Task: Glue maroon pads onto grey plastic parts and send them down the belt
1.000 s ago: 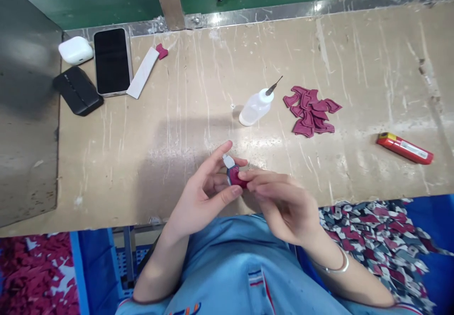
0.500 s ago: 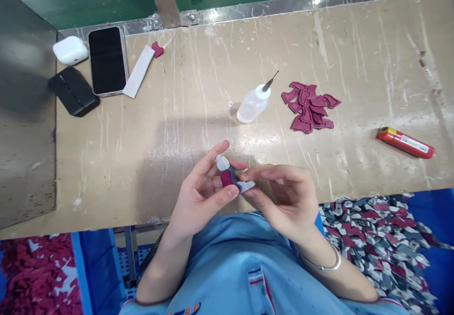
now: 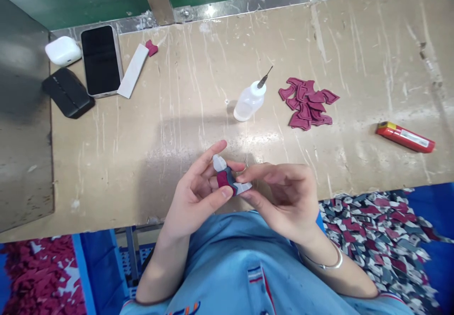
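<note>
Maroon-and-grey part (image 3: 223, 179) being held two-handed.
Left hand (image 3: 191, 196), half-curled, is gripping its body; right hand (image 3: 292, 196), loosely curled, is pinching its pale end (image 3: 242, 188). Bottle (image 3: 248, 103) is standing beyond them.

Beyond my right grip (image 3: 285, 201), the bottle (image 3: 248, 103) and the heap of maroon pieces (image 3: 305, 109) leave me a narrow gap, the needle (image 3: 263, 81) leaning towards it. I have wider room between heap and red tube (image 3: 406, 137), and, beyond my left grip (image 3: 193, 201), between bottle and white strip (image 3: 133, 71). The metal panel (image 3: 24, 116) walls off the far left, its height hard to judge.
</note>
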{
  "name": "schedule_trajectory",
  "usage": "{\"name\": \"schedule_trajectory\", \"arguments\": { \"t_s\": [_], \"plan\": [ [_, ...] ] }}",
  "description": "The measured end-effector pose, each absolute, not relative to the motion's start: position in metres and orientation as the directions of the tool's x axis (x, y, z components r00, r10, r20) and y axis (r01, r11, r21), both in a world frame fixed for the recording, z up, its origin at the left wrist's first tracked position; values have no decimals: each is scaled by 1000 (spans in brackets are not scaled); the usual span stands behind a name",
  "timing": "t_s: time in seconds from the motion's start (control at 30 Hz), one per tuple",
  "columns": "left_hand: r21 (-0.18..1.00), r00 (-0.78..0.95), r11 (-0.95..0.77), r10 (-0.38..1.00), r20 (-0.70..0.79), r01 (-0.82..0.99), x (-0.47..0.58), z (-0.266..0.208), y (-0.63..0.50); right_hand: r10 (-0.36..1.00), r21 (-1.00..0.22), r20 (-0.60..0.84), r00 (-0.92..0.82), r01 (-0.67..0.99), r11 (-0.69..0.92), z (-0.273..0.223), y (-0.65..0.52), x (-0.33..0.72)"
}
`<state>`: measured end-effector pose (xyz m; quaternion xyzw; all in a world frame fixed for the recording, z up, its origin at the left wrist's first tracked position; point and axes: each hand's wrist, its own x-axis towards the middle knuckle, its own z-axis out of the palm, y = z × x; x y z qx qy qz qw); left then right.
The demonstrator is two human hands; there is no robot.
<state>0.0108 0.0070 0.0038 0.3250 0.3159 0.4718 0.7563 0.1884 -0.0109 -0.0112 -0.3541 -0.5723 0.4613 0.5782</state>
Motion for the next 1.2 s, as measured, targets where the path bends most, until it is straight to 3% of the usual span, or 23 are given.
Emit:
{"name": "schedule_trajectory", "arguments": {
  "t_s": [0.23,0.47,0.63,0.8,1.03,1.2],
  "plan": [
    [852,246,246,959,-143,-462,17,6,4,937,-935,340,-78,-136,328,-12,-12,186],
    [933,109,133,989,-102,-335,21,13,1,902,-897,426,66,-101,431,-18,-13,180],
    [997,83,10,997,-4,-78,16,14,-6,963,-951,269,9,-154,267,-14,-12,184],
    [984,52,83,996,-76,-160,18,15,-10,977,-970,214,-19,-121,210,-9,-12,185],
    [982,-129,-41,992,17,-184,31,12,-13,959,-953,275,65,-113,281,-10,-16,177],
    [970,-103,-18,995,-7,-244,33,13,-10,949,-947,307,68,-81,312,-12,-15,179]
  ]
}}
